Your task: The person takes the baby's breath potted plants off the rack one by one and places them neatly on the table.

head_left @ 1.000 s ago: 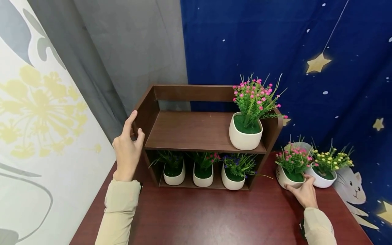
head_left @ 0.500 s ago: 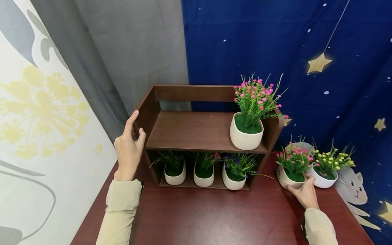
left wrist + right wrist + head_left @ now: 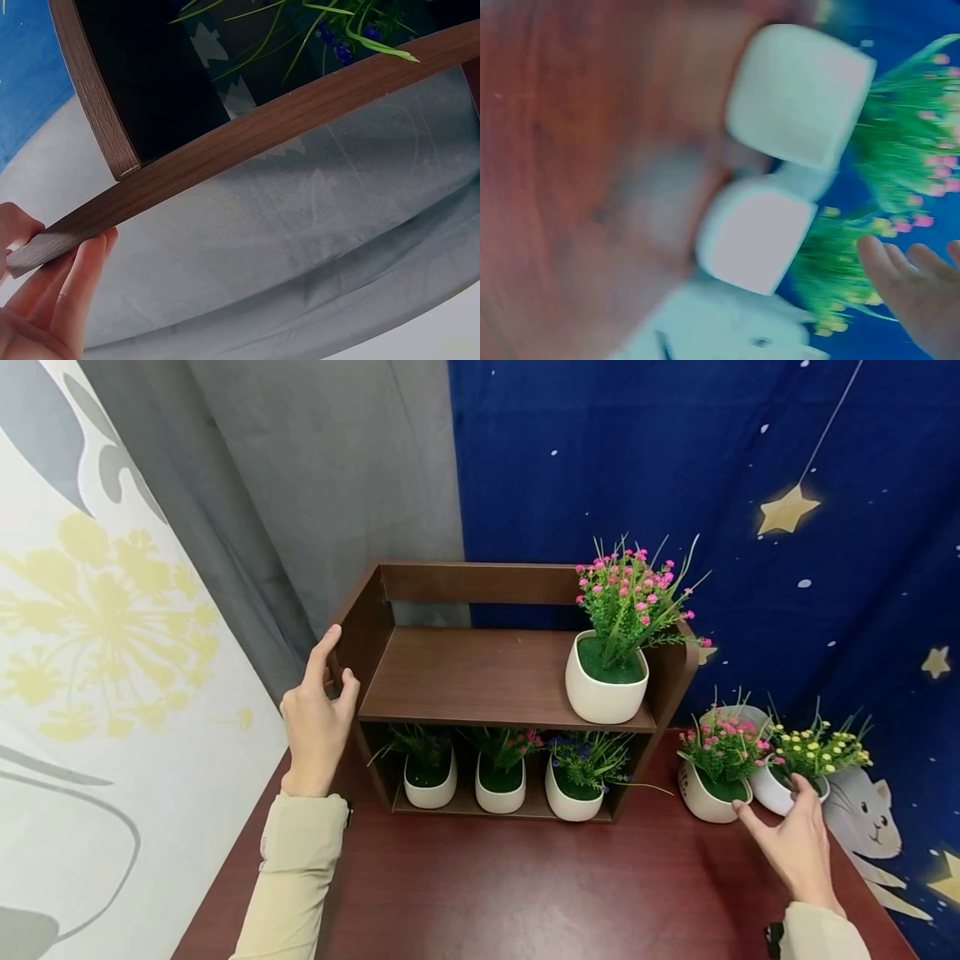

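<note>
My left hand (image 3: 315, 727) pinches the left side panel of a brown wooden two-tier shelf (image 3: 472, 681); in the left wrist view, thumb and fingers (image 3: 79, 281) lie on opposite faces of the panel. My right hand (image 3: 795, 839), nothing in its grasp, is spread just in front of a white pot with yellow flowers (image 3: 821, 750). To that pot's left stands a white pot with pink flowers (image 3: 708, 797), near my thumb. The right wrist view is blurred, with the pink-flowered pot (image 3: 799, 94), the yellow-flowered pot (image 3: 757, 236) and the hand (image 3: 919, 296) apart from both.
One pink-flowered pot (image 3: 606, 689) occupies the right end of the top shelf. Below sit a left pot (image 3: 430, 787), a pink-flowered middle pot (image 3: 500, 793) and a purple-flowered pot (image 3: 573, 797). The reddish table (image 3: 525, 885) meets a blue star-patterned curtain (image 3: 660, 452).
My right hand has let go of the pink-flowered pot on the table and moved right, towards the yellow-flowered one. My left hand keeps its place on the shelf panel.
</note>
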`<state>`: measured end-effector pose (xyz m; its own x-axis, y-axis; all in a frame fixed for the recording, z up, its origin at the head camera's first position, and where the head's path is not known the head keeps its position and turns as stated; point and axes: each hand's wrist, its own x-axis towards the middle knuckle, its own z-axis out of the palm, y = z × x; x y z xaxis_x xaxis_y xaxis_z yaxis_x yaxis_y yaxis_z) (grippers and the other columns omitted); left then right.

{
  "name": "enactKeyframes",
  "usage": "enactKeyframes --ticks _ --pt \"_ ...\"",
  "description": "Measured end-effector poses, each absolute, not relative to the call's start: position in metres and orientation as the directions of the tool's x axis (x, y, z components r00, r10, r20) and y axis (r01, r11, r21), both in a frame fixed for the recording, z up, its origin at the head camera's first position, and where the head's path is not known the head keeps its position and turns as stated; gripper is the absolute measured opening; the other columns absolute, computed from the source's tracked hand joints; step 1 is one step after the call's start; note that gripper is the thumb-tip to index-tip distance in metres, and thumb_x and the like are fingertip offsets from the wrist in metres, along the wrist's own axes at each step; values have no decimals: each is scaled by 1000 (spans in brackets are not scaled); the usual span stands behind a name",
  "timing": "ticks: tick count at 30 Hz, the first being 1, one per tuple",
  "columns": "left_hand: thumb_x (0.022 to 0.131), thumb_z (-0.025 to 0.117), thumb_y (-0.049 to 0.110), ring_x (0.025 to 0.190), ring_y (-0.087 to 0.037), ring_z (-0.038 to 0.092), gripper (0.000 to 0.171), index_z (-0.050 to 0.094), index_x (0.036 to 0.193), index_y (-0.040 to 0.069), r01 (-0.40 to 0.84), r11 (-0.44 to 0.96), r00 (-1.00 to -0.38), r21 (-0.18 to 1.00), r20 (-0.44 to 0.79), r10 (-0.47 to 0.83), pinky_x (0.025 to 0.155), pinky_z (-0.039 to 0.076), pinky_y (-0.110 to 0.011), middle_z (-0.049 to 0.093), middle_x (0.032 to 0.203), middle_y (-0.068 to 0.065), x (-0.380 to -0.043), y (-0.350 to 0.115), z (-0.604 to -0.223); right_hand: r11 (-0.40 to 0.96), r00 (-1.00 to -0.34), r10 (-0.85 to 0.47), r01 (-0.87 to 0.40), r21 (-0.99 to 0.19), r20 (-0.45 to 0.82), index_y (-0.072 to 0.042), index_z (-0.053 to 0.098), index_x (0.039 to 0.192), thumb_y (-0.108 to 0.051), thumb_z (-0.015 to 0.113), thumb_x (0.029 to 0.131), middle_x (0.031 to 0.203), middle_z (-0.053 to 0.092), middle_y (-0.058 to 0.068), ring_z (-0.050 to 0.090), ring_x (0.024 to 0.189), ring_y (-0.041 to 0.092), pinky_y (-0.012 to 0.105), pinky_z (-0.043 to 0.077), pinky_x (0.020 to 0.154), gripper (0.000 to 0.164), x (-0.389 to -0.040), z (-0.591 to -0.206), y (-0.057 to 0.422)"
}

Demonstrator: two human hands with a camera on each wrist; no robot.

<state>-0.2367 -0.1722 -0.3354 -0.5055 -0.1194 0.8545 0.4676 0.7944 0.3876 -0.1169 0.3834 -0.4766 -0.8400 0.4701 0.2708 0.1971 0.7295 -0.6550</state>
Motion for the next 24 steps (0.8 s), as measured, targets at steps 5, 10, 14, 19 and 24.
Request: enactKeyframes --ticks 5,10,14,19,24 --pt "86 57 3 38 -18 36 53 50 136 22 468 797 -505 381 856 -113 41 23 -32 48 55 -8 -237 -173 -336 727 -777 498 131 -674 386 -1 22 145 -27 70 80 135 34 30 36 119 47 59 26 93 84 -99 -446 361" --pt "87 56 3 37 -18 35 54 49 136 22 470 799 -504 376 857 -107 41 24 -32 47 54 -7 -236 -172 -334 745 -636 503 -23 -667 585 -13 38 140 -17 75 74 134 46 14 42 123 26 31 30 100 76 -85 -416 329" --pt "87 56 3 38 -17 31 53 49 136 22 475 790 -514 388 851 -109 42 23 -32 46 57 -8 -235 -171 -332 766 -573 426 -183 -616 700 -22 42 139 -10 79 69 132 50 3 45 119 6 11 32 90 80 -79 -390 302" --pt "87 56 3 38 -16 24 53 50 136 21 467 793 -514 391 850 -116 42 21 -32 44 57 -7 -234 -171 -332 722 -561 318 -380 -578 765 -11 44 136 -6 79 69 128 52 10 50 117 12 15 37 91 75 -78 -363 270" --pt "87 58 3 37 -7 17 53 50 136 20 468 799 -502 378 857 -111 39 19 -31 38 52 -4 -233 -170 -334 635 -555 264 -515 -575 789 3 43 131 -2 76 72 126 53 15 52 115 16 18 38 91 68 -77 -348 237"
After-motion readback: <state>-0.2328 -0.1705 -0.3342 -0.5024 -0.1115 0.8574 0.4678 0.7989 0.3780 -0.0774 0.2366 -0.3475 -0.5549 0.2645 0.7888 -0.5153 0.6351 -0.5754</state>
